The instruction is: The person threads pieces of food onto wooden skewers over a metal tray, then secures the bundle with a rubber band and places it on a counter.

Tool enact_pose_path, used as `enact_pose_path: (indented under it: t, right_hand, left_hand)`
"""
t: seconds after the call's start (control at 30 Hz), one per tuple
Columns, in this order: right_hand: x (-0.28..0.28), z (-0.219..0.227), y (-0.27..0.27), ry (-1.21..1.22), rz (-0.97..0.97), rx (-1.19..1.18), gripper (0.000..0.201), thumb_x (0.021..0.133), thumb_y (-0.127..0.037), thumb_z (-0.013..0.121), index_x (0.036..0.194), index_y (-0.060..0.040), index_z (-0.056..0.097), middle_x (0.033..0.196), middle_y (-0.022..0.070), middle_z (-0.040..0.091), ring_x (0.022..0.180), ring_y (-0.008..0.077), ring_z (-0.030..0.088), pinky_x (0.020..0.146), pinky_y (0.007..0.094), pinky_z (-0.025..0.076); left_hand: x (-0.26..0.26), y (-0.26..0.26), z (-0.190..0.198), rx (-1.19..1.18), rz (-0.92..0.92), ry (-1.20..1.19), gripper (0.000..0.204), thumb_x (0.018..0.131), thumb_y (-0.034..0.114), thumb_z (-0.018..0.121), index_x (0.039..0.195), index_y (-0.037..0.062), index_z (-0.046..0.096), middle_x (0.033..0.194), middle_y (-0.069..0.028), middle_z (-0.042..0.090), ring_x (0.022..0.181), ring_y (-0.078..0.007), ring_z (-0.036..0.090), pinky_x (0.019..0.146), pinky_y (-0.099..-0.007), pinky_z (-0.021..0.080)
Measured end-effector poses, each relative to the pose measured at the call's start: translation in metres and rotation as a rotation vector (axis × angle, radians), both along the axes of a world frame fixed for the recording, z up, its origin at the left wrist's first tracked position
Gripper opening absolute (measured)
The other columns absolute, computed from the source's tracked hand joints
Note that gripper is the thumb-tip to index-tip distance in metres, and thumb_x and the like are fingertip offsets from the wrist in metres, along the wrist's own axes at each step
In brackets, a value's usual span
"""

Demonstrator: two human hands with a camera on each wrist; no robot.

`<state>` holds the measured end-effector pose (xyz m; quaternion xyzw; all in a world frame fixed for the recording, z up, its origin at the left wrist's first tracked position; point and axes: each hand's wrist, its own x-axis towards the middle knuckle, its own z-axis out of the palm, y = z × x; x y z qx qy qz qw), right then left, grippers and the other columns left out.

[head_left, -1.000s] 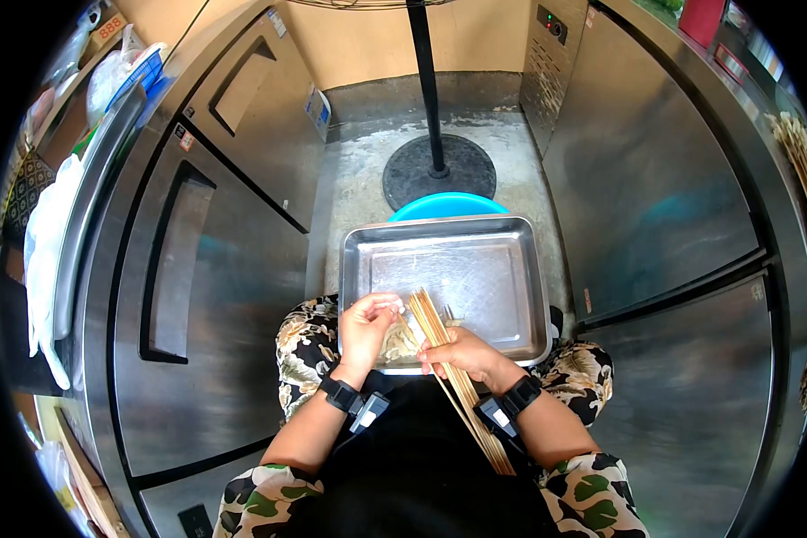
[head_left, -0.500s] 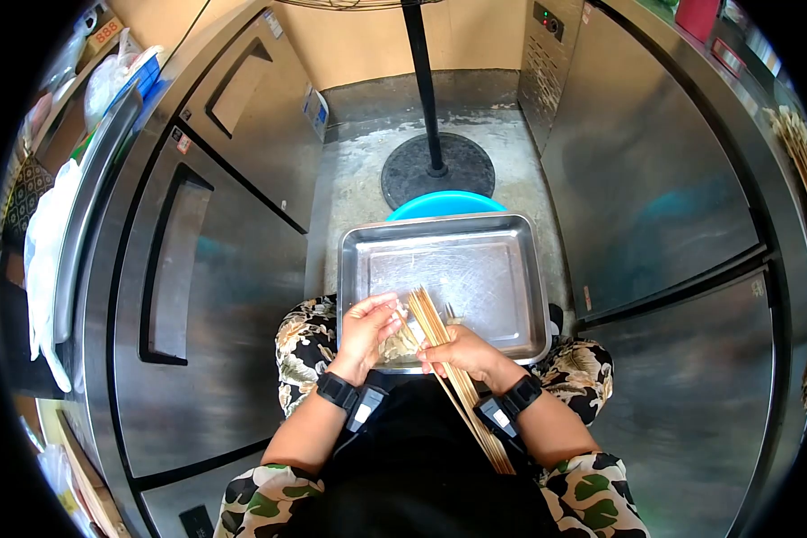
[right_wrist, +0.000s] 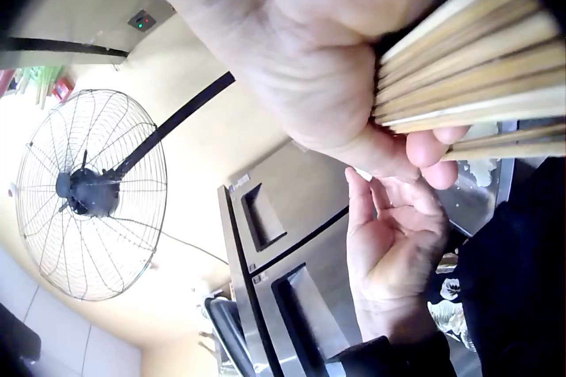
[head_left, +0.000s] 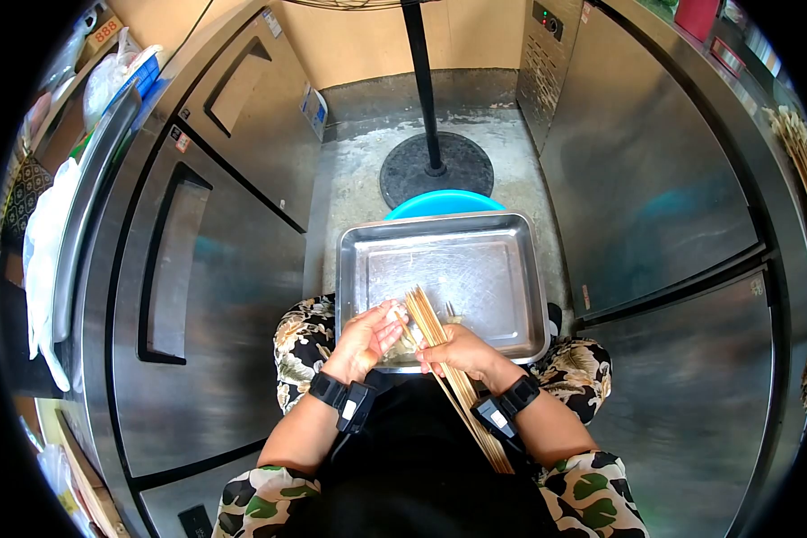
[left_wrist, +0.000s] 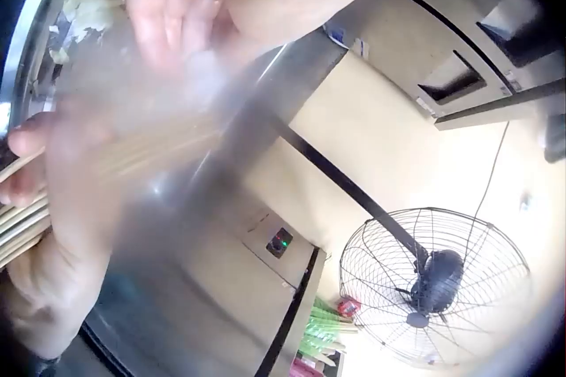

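Observation:
My right hand [head_left: 468,351] grips a bundle of thin wooden skewers [head_left: 428,319], points slanting up and away over the tray. Fingers curl round the bundle in the right wrist view, where a couple of skewers [right_wrist: 513,144] sit apart from the rest. Beside it, my left hand [head_left: 364,341] pinches a small whitish, soft-looking piece [head_left: 396,312] at the fingertips, close to a skewer set off from the bundle. Below both hands, pale food pieces [head_left: 403,348] lie in the near part of a metal tray [head_left: 439,220]. Blur hides the fingertips in the left wrist view.
The tray rests across the person's lap, with a blue basin [head_left: 446,203] just beyond it. A fan's black round base [head_left: 436,170] stands on the floor behind. Steel cabinets [head_left: 215,269] flank both sides. More skewers [head_left: 800,161] lie at the far right edge.
My left hand has turned, its palm facing up more and its fingers spread, while it keeps the whitish piece at its tips. The right hand and skewers stay nearly in place.

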<state>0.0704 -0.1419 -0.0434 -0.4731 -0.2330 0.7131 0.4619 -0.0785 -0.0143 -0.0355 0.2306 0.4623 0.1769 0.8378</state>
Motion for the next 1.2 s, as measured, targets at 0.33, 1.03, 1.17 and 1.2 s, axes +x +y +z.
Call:
enact_pose_path:
  t: [0.33, 1.03, 1.17, 1.2]
  right_hand:
    - [-0.001, -0.002, 0.0, -0.021, 0.013, 0.003, 0.011, 0.077, -0.005, 0.065, 0.08, -0.0017, 0.055, 0.066, 0.0093, 0.061, 0.049, 0.0107, 0.053, 0.047, 0.0216, 0.043]
    - [0.0, 0.002, -0.001, -0.001, 0.026, 0.007, 0.012, 0.076, -0.004, 0.066, 0.083, -0.0018, 0.057, 0.066, 0.0089, 0.061, 0.051, 0.0112, 0.054, 0.048, 0.0215, 0.043]
    - [0.0, 0.001, -0.001, 0.013, 0.046, 0.025, 0.01, 0.076, -0.005, 0.066, 0.082, -0.0017, 0.058, 0.066, 0.0089, 0.061, 0.051, 0.0113, 0.054, 0.048, 0.0219, 0.044]
    - [0.0, 0.002, -0.001, 0.012, 0.059, 0.028, 0.01, 0.076, -0.005, 0.066, 0.082, -0.0017, 0.058, 0.066, 0.0089, 0.061, 0.052, 0.0114, 0.054, 0.048, 0.022, 0.044]
  left_hand:
    - [0.0, -0.001, 0.003, 0.079, -0.12, 0.056, 0.025, 0.084, 0.012, 0.063, 0.106, 0.0014, 0.058, 0.093, -0.0093, 0.065, 0.081, -0.0155, 0.064, 0.071, -0.0237, 0.053]
    - [-0.006, 0.02, -0.002, -0.102, -0.378, -0.075, 0.03, 0.089, 0.033, 0.054, 0.103, 0.0071, 0.057, 0.095, -0.0066, 0.063, 0.085, -0.0132, 0.06, 0.073, -0.0253, 0.049]
    - [-0.004, 0.025, -0.004, -0.119, -0.465, -0.089, 0.03, 0.09, 0.034, 0.051, 0.101, 0.0068, 0.057, 0.091, -0.0079, 0.063, 0.085, -0.0149, 0.06, 0.073, -0.0263, 0.049]
    - [-0.003, 0.026, -0.006, -0.115, -0.463, -0.103, 0.027, 0.09, 0.031, 0.052, 0.101, 0.007, 0.057, 0.09, -0.0077, 0.063, 0.085, -0.0153, 0.06, 0.073, -0.0267, 0.049]
